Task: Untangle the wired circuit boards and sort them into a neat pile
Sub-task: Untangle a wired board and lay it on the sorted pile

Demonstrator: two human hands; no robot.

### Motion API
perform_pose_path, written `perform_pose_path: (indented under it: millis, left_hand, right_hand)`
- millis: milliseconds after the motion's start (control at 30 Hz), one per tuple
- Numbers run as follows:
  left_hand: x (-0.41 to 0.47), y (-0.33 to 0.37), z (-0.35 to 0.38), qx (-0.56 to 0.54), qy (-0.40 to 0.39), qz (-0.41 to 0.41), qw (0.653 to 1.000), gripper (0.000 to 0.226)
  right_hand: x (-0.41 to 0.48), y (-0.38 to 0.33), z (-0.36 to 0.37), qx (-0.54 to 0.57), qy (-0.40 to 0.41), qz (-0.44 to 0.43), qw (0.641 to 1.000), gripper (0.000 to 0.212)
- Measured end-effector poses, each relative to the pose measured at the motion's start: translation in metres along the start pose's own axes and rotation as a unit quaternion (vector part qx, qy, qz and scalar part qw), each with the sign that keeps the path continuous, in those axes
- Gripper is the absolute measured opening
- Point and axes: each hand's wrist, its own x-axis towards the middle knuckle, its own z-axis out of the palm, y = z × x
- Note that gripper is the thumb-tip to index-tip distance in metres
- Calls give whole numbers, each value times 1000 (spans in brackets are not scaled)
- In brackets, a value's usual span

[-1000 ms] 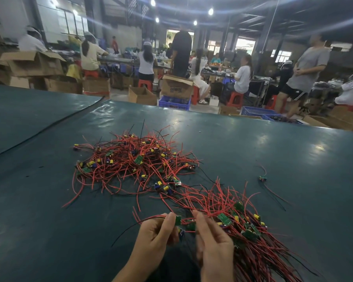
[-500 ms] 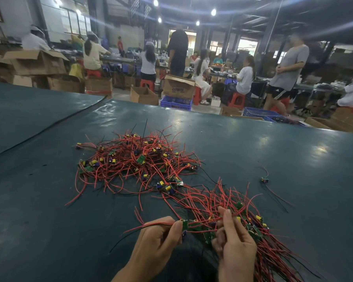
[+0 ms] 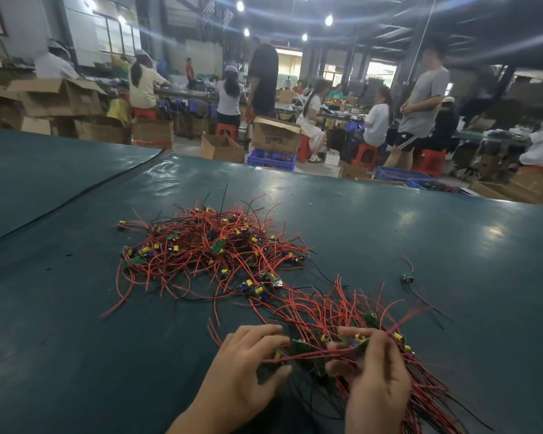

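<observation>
Gently: my left hand [image 3: 248,368] and right hand [image 3: 378,383] each pinch wired boards [image 3: 301,346]. I'd tease them apart slowly, never yanking.

Here's how it's laid out on my feed. The big tangle of wired circuit boards [image 3: 213,252] lies mid-worktop [image 3: 389,245], a bit left of centre. The near pile [image 3: 342,308] sits in front of it and off to the right, and their wires meet in between. The left hand [image 3: 248,368] holds the near pile's left end, and the right hand [image 3: 376,380] grips it just beside that, to the right. One stray board [image 3: 408,278] lies further right, well apart from the tangle. A second worktop [image 3: 44,170] runs along the left. Behind the far edge there's a cardboard box [image 3: 275,134] on top of a crate [image 3: 271,159], with people on stools [image 3: 365,155] behind those.
</observation>
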Motion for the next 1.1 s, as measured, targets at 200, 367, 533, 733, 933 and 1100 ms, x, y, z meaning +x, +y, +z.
perform_pose_path:
  millis: [200,367,533,733,933,1100]
  left_hand:
    - [-2,-11,8,42,-66,-31,996,41]
    - [-3,-11,4,14,1,-35,999,25]
    - [0,-8,-2,-7,86,-64,994,19]
    - [1,-11,-8,16,183,-101,978,28]
    - [2,-7,-6,-25,192,-59,979,20]
    - [-2,1,-7,-84,117,7,990,20]
  right_hand:
    - [14,-5,-15,23,48,-14,998,35]
    - [15,1,-22,-217,-3,-138,966,15]
    - [25,11,-32,-392,1,-204,897,30]
    - [20,11,-28,-392,-13,-261,882,28]
    - [-10,29,-4,-308,-128,-176,926,29]
    - [-23,31,3,-296,-240,-59,923,55]
